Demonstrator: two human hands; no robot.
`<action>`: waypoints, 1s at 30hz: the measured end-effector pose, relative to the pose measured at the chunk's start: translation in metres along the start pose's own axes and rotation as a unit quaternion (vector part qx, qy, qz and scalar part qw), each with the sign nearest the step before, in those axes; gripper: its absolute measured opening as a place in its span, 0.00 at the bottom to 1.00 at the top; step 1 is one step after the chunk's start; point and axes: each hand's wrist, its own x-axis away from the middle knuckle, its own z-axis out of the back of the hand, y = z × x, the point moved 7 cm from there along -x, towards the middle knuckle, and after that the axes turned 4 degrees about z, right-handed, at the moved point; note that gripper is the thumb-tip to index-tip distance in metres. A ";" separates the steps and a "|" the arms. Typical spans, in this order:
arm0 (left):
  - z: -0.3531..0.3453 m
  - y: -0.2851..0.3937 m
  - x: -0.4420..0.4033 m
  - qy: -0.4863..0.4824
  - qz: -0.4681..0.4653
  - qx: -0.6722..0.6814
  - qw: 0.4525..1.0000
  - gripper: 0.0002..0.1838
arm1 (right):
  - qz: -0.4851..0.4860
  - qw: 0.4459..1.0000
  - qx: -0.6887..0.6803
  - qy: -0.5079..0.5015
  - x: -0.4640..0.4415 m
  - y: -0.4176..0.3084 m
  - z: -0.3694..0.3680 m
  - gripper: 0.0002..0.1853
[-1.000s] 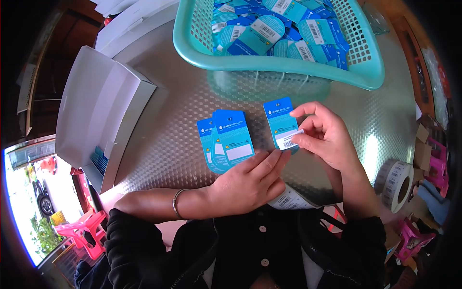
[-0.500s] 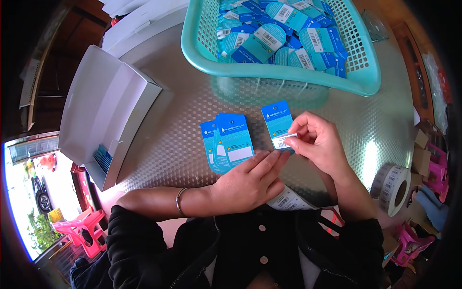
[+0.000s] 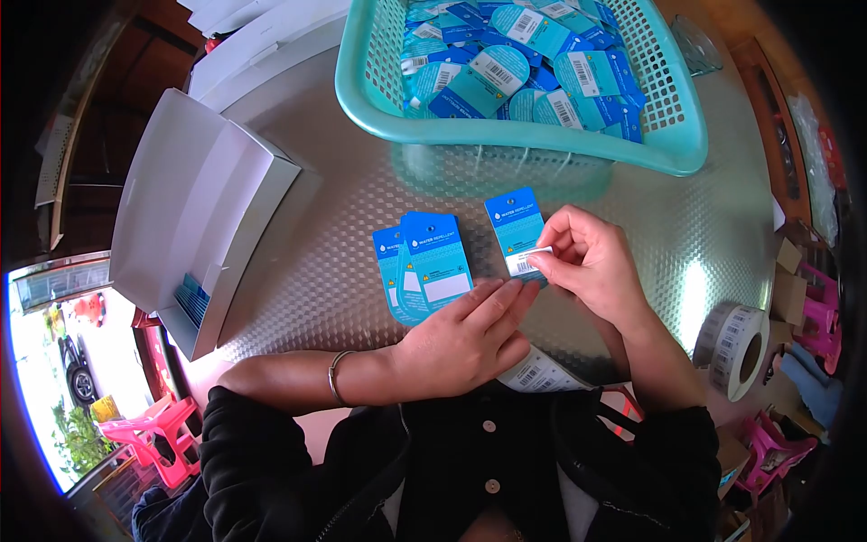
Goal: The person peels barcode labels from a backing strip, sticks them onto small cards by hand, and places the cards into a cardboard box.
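Note:
A single blue and teal card (image 3: 516,219) lies flat on the metal table. Over its lower part, my right hand (image 3: 585,265) pinches a white barcode label (image 3: 526,261) between thumb and forefinger. The label lies against the card's white area. My left hand (image 3: 465,343) is flat, its fingertips resting at the card's bottom edge. Just left of that card, several overlapping cards (image 3: 436,254) lie with their blue ends up; the top one shows a blank white box. A strip of barcode labels (image 3: 540,372) runs beneath my left hand near the table's front edge.
A teal basket (image 3: 533,135) full of labelled cards stands at the back. On the left is an open white box (image 3: 203,203) with some cards (image 3: 192,298) inside. A label roll (image 3: 739,352) stands at the right. A clear glass (image 3: 695,47) sits behind the basket's right side.
The label in my right hand has come down from a tilt to lie nearer the card's white area. My left hand has barely moved. The whole view has shifted slightly.

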 end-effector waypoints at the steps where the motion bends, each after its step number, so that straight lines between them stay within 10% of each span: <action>1: 0.000 0.000 0.000 0.002 0.000 0.000 1.000 0.10 | -0.002 1.000 -0.002 0.001 0.000 0.000 0.000 0.08; 30: -0.001 -0.001 0.001 0.000 -0.002 0.008 1.000 0.10 | 0.008 0.999 0.052 0.009 -0.001 -0.002 0.000 0.08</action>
